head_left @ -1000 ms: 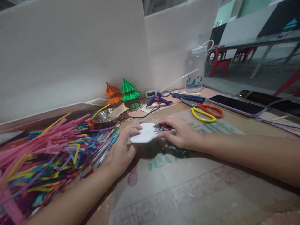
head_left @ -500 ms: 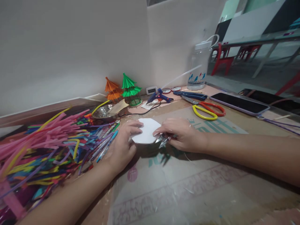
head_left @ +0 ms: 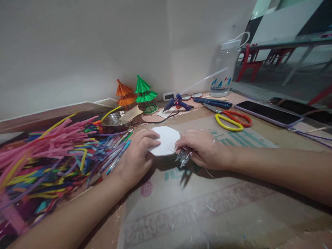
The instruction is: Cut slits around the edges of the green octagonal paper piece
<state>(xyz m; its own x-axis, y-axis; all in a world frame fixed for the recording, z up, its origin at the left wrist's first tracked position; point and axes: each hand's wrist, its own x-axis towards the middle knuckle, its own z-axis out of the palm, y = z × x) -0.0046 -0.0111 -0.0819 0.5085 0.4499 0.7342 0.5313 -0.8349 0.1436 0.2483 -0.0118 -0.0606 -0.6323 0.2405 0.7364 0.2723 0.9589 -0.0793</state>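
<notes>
A flat white many-sided disc (head_left: 165, 141), perhaps card or foam board, is held just above the work surface. My left hand (head_left: 141, 154) is closed on its left edge, thumb below and fingers on top. At the right edge, my right hand (head_left: 201, 148) has its fingers pinched together, touching or very near the disc. Crumpled clear shiny plastic (head_left: 184, 156) hangs from those right fingers, and thin pale strands cling to the hand. Exactly what the right fingertips press on is hidden.
Left lies a heap of coloured pipe cleaners (head_left: 62, 152) beside pens (head_left: 118, 159) and a metal bowl (head_left: 114, 119). Behind are orange (head_left: 124, 93) and green (head_left: 145, 93) pagoda models and a glue gun (head_left: 177, 103). Right are scissors (head_left: 229, 121), a phone (head_left: 268, 113) and a bottle (head_left: 223, 69).
The view has shifted slightly. The disc sits a little more level and shows more of its right side. The right hand and the clear plastic have moved slightly right.
</notes>
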